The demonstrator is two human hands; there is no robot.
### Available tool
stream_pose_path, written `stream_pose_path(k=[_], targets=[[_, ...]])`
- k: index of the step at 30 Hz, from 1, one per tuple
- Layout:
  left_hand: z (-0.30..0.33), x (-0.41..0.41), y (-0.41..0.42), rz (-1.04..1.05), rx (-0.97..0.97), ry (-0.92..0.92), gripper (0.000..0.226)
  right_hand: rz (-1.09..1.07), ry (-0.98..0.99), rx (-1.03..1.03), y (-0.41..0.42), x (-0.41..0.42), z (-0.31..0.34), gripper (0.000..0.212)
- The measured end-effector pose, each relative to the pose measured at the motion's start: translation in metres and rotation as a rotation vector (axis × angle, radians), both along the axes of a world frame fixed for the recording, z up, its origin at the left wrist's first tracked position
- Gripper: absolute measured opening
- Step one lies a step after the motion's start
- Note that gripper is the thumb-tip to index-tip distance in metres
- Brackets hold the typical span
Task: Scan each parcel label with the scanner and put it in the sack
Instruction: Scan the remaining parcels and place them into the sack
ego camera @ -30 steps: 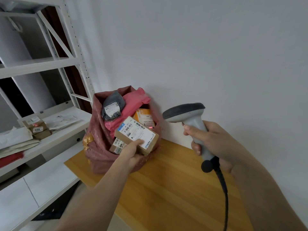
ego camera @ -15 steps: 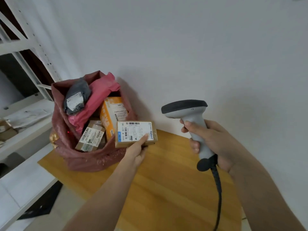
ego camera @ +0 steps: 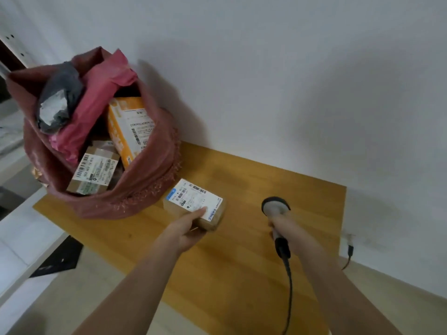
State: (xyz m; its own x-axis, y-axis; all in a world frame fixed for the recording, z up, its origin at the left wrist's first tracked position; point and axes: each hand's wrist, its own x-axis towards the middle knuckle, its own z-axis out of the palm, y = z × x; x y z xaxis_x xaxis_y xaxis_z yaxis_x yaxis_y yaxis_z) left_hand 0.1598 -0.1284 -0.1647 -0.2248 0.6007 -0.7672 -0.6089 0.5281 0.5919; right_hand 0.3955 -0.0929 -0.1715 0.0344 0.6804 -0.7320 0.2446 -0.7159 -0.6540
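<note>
The left hand (ego camera: 186, 232) pinches a small box (ego camera: 194, 204) on the table (ego camera: 242, 274), just right of the sack (ego camera: 135, 189), label up. The right hand (ego camera: 290, 229) wraps its fingers round the scanner (ego camera: 275, 209) to the right (head pointing away). The scanning step seems in hand; next the scanner must aim at the barcode.

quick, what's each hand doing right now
Left hand: grips the box, thumb on its label.
Right hand: grips the scanner by its handle.

5 parcels (ego camera: 193, 204), 1 scanner (ego camera: 275, 209), 1 sack (ego camera: 145, 180), 2 hands (ego camera: 183, 230).
</note>
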Motion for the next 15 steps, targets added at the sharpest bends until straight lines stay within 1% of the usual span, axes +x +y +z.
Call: stream_pose_path(k=[3,5,7,8,11,13,14,15], targets=[[-0.008,-0.002,-0.010,-0.048,-0.014,0.023,0.024,0.166,-0.073,0.007,-0.018,0.004,-0.042,0.037],[-0.011,-0.003,-0.013,-0.056,-0.030,0.030,0.025,0.178,-0.073,-0.021,-0.028,0.004,-0.056,0.041],[-0.013,-0.004,-0.015,-0.067,-0.043,0.040,0.026,0.176,-0.100,-0.060,-0.035,0.001,-0.057,0.030],[-0.013,-0.004,-0.016,-0.071,-0.045,0.042,0.027,0.181,-0.118,-0.061,-0.037,0.000,-0.058,0.029],[-0.010,-0.002,-0.017,-0.051,-0.053,0.004,0.030,0.180,-0.134,-0.012,-0.041,-0.001,-0.057,0.048],[-0.008,0.002,-0.019,-0.031,-0.063,-0.031,0.036,0.204,-0.150,-0.008,-0.045,0.000,-0.055,0.049],[-0.008,0.004,-0.020,-0.039,-0.062,-0.034,0.038,0.213,-0.168,-0.012,-0.047,0.002,-0.054,0.054],[-0.008,0.007,-0.021,-0.058,-0.057,-0.032,0.039,0.219,-0.181,-0.016,-0.051,0.004,-0.051,0.064]])
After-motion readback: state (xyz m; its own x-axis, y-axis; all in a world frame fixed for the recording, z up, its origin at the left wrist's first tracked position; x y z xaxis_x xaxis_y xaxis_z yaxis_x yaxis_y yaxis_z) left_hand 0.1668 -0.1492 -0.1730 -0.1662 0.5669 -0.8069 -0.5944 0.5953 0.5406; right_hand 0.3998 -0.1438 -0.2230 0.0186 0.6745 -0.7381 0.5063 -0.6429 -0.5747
